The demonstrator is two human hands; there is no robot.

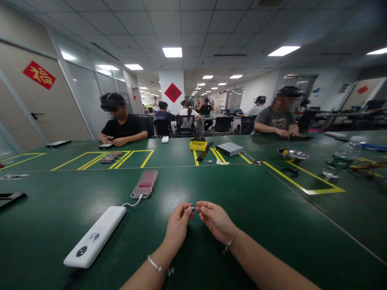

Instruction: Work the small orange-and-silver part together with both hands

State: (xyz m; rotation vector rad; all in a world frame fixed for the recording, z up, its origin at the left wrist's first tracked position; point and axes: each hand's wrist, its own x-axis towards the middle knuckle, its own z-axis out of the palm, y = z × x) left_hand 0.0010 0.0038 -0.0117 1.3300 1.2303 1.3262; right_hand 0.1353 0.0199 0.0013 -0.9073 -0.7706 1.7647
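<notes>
Fingers (186, 209) on small metal part (192, 208)

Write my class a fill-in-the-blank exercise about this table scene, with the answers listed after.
The left hand and right hand pinch a small metal part over a ____ table.
The white power bank lies to the ____ of both hands.
The small tray across the table is ____.
Answers: green; left; yellow.
</notes>
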